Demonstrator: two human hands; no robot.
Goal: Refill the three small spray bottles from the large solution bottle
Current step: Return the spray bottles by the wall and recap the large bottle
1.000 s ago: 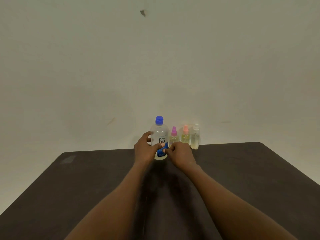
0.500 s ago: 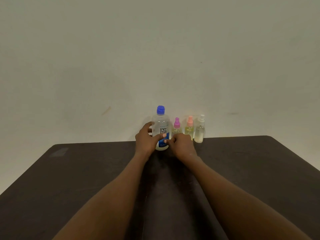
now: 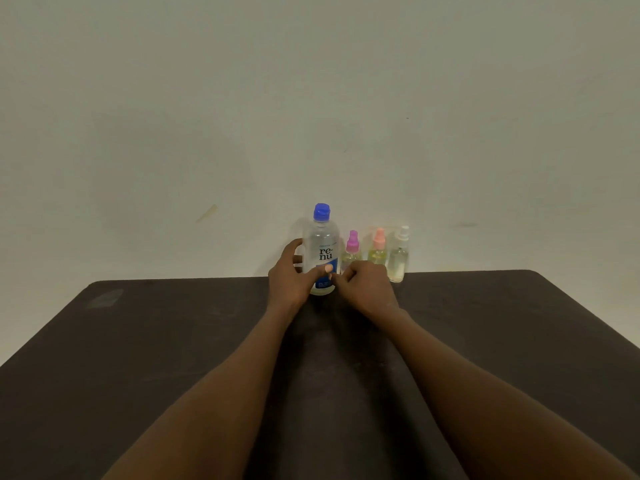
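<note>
Standing upright at the far edge of the table [image 3: 138,341], the large solution bottle [image 3: 323,244] is gripped by the left hand [image 3: 291,282], thumb across the label and fingers curled behind. Just to its right, in a row, stand the pink-capped spray bottle [image 3: 352,249], peach-capped spray bottle [image 3: 378,249] and white-capped spray bottle [image 3: 398,258]. The right hand [image 3: 367,287], fingers curled, hides the pink-capped bottle's base; whether it grips anything cannot be told.

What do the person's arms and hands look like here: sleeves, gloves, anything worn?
Two bare hands, left hand and right hand, no gloves. Both forearms are uncovered to the picture's lower edge; no sleeve, watch or bracelet shows. No ring is visible. The left thumbnail looks light, perhaps polished.
</note>
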